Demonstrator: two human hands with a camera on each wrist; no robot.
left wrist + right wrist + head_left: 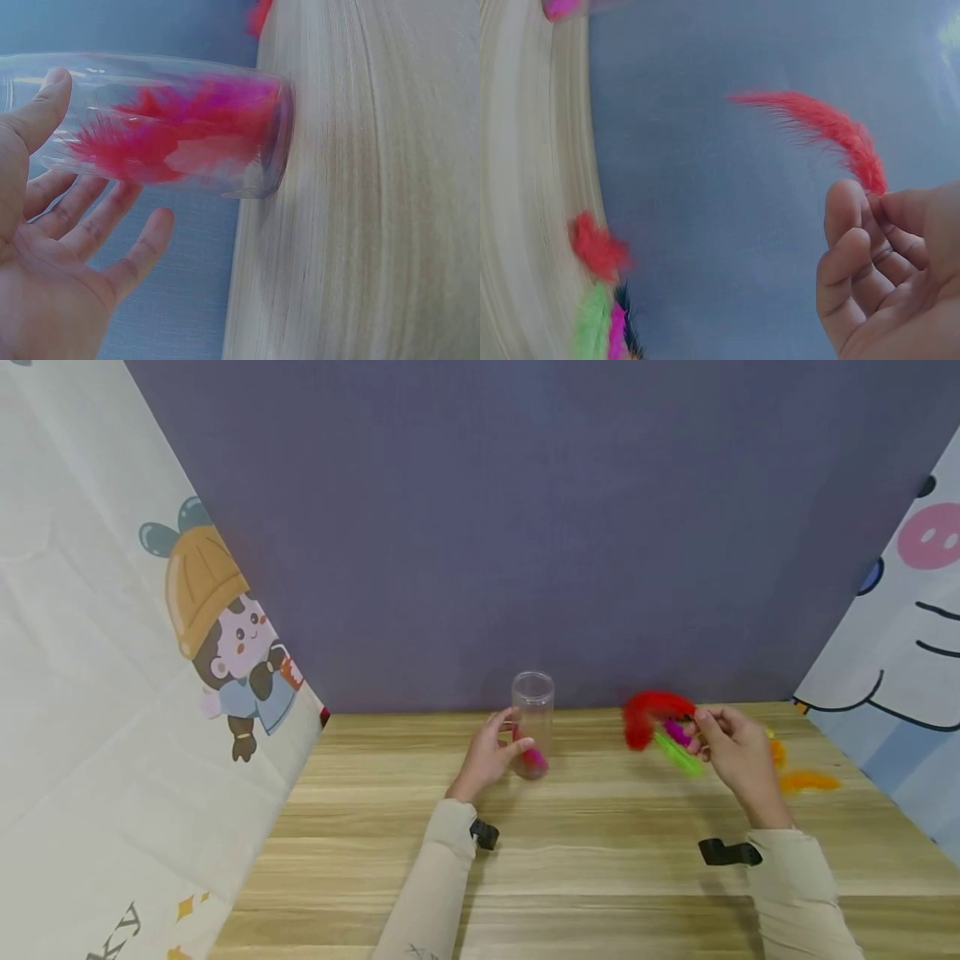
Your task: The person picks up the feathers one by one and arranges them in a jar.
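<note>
A tall clear glass [536, 714] stands upright on the table, with red and magenta feathers [187, 131] inside its lower part. My left hand [483, 762] holds it loosely from the left, thumb across the near side and fingertips at the opposite side. Between thumb and fingers, my right hand [738, 758] pinches one end of a red feather [829, 124]. This feather curves up and away, above the table and apart from the glass. In the right wrist view, another red feather [596, 247] lies below it, beside a green feather [591, 322] and a magenta feather [616, 334].
Orange feathers [810, 781] lie right of my right hand on the wooden table [600, 877]. A dark grey-blue panel [525, 527] rises along the table's back edge. Printed white sheets [82, 652] hang at both sides.
</note>
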